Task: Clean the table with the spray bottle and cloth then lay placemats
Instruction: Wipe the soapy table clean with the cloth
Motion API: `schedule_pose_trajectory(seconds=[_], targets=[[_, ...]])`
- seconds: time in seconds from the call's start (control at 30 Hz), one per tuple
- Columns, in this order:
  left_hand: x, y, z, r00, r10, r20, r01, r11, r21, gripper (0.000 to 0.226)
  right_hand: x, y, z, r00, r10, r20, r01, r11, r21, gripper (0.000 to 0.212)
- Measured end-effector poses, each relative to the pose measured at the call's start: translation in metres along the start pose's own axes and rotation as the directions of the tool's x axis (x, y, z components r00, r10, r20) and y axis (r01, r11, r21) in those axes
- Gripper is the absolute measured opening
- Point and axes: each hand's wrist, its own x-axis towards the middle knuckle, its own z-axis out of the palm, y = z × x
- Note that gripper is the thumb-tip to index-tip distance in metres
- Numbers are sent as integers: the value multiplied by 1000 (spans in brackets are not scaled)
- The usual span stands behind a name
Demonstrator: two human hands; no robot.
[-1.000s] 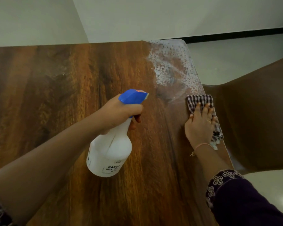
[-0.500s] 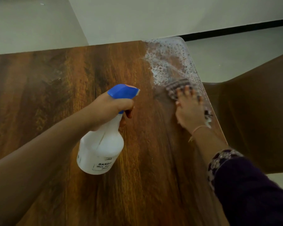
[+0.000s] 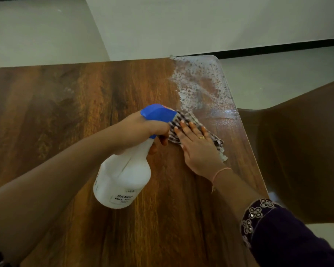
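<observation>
The bottle (image 3: 121, 182) is white with a blue head; the cloth (image 3: 216, 140) is dark-and-white checked; the surface (image 3: 85, 97) is brown woodgrain with white foam (image 3: 197, 83) at its far right corner.

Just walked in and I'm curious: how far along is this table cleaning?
Early. Spraying looks done at the far right corner, where foam sits on the table. In hand: the right hand presses the checked cloth flat; the left hand holds the spray bottle. Left: the foam, and placemats, none in view.
</observation>
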Motion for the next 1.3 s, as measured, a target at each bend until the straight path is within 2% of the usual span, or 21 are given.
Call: schedule_pose_trajectory(seconds=[0.1,0.27,0.4,0.47,0.53,0.63,0.87,0.97,1.1,1.17,1.23,1.3], targets=[[12,13,0,999,49,-15,-48,997,61,8,-3,10,-1,995,103,-15,-103,995,7,57],[39,32,7,982,106,-155,-97,993,64,23,-4,6,0,994,101,-30,-100,995,28,65],[45,38,9,994,79,-77,-77,996,35,12,-2,12,-2,977,203,-59,-200,979,44,64],[46,38,8,995,63,-79,-62,998,24,17,-1,13,-2,969,243,-39,-242,970,38,62],[47,33,6,985,80,-151,-73,996,51,10,0,13,-1,969,246,-32,-245,969,34,62],[45,20,1,960,104,-260,-89,994,68,21,1,14,2,967,251,-47,-250,968,9,61],[41,8,-9,978,84,-190,-87,996,-8,9,0,17,-1,957,286,-37,-285,958,30,61],[42,4,-18,977,66,-204,-67,998,2,11,10,35,-6,902,428,-61,-427,904,28,56],[43,-2,-28,981,38,-192,-38,999,5,9,39,55,-15,754,653,-62,-650,757,67,57],[44,-4,-32,984,30,-174,-32,999,-11,8,57,55,-18,695,719,-27,-713,693,105,57],[44,-5,-35,985,38,-168,-41,999,-17,8,69,50,-19,711,702,-37,-698,711,81,58],[45,-5,-37,984,49,-173,-54,998,-25,8,76,37,-18,806,587,-69,-588,809,19,61]])
